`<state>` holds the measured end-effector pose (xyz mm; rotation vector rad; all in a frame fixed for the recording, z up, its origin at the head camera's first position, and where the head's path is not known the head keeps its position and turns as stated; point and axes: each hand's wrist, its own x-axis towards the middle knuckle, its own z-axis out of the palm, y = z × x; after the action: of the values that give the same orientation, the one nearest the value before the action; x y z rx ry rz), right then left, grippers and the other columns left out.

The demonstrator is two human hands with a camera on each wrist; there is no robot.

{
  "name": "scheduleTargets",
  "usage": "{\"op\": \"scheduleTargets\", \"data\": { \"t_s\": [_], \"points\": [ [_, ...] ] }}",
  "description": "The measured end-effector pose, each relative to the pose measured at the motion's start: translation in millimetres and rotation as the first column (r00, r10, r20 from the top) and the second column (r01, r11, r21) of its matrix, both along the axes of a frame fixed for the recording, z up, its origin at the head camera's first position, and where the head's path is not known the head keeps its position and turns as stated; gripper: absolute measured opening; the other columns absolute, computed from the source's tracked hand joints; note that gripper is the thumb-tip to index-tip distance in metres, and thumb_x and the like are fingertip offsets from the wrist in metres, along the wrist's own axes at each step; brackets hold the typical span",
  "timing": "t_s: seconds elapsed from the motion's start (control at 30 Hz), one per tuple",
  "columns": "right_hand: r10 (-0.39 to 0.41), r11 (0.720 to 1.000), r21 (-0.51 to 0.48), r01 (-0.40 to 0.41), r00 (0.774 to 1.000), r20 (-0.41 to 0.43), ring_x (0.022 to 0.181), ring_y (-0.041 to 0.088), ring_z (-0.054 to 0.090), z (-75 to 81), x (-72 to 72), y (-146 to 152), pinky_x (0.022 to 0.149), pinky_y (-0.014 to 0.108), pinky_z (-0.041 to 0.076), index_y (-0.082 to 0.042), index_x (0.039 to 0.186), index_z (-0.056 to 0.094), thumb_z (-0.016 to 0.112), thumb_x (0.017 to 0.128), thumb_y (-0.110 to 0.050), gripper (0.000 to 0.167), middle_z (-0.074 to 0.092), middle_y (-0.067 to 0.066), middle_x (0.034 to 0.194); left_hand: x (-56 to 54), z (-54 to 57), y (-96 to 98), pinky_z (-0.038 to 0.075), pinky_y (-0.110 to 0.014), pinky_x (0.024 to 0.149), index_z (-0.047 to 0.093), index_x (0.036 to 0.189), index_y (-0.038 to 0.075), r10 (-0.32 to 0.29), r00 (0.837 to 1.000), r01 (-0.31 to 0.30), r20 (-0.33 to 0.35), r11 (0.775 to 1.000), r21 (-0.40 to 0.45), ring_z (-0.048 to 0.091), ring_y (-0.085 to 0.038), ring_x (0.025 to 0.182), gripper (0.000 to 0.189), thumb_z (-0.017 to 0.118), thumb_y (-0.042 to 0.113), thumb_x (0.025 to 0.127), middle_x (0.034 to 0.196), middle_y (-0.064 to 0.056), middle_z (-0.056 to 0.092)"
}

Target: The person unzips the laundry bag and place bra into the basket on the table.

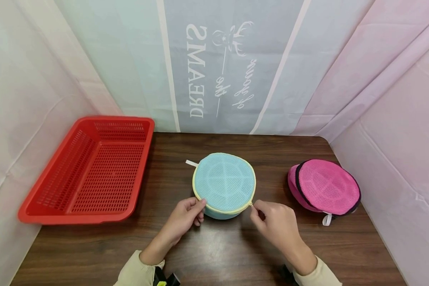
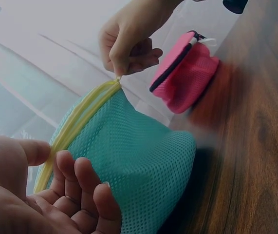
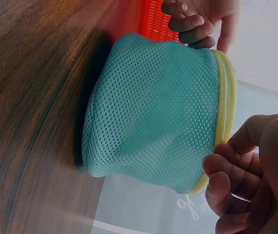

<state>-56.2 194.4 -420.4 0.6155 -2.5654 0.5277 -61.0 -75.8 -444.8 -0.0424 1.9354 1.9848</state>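
Note:
A round light-blue mesh laundry bag (image 1: 224, 182) with a yellow zipper rim stands upright on the wooden table, its mesh top lying across it. At the front left of the rim, my left hand (image 1: 187, 214) pinches the yellow edge between thumb and forefinger. My right hand (image 1: 277, 224) pinches the small zipper pull at the front right of the rim. The left wrist view shows the yellow zipper (image 2: 80, 117) running between the two hands. In the right wrist view the bag's side (image 3: 153, 107) looks slightly creased.
To the left stands a red plastic basket (image 1: 137, 190) with slotted walls. A pink mesh bag (image 1: 329, 186) with a black rim and a white loop sits to the right. Behind the dark wooden table (image 1: 214, 254) hangs a printed cloth (image 1: 232, 99), with pale cloth on both sides.

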Motion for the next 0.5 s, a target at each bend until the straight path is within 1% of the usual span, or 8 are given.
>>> {"op": "scheduleTargets", "data": {
  "t_s": [0.17, 0.3, 0.5],
  "points": [
    [0.034, 0.999, 0.002, -0.034, 0.999, -0.012, 0.052, -0.001, 0.024, -0.8, 0.5, -2.0, 0.046, 0.019, 0.02, -0.026, 0.061, 0.037, 0.065, 0.079, -0.011, 0.036, 0.024, -0.019, 0.059, -0.2, 2.0, 1.2, 0.048, -0.023, 0.059, 0.058, 0.087, -0.005, -0.002, 1.0, 0.002, -0.006, 1.0, 0.018, 0.055, -0.013, 0.066, 0.038, 0.05, 0.026, 0.109, 0.071, -0.001, 0.055],
    [0.066, 0.998, 0.001, -0.066, 0.997, -0.029, 0.053, -0.001, 0.024, -1.8, 1.8, -3.9, 0.047, 0.018, 0.019, -0.027, 0.062, 0.035, 0.065, 0.078, -0.011, 0.038, 0.023, -0.019, 0.06, 0.5, 4.0, 2.1, 0.048, -0.024, 0.059, 0.058, 0.087, -0.003, -0.005, 1.0, 0.005, -0.003, 1.0, 0.027, 0.054, -0.013, 0.067, 0.036, 0.051, 0.025, 0.108, 0.072, -0.001, 0.055],
    [0.104, 0.995, -0.008, -0.104, 0.994, -0.023, 0.054, -0.001, 0.024, -3.1, 4.8, -6.7, 0.048, 0.017, 0.019, -0.024, 0.06, 0.038, 0.066, 0.079, -0.012, 0.036, 0.023, -0.02, 0.061, 3.5, 4.1, 3.0, 0.05, -0.026, 0.062, 0.058, 0.093, -0.001, -0.067, 0.998, 0.067, -0.006, 0.998, 0.011, 0.054, -0.014, 0.066, 0.027, 0.058, 0.023, 0.105, 0.072, -0.001, 0.057]
  ]
}}
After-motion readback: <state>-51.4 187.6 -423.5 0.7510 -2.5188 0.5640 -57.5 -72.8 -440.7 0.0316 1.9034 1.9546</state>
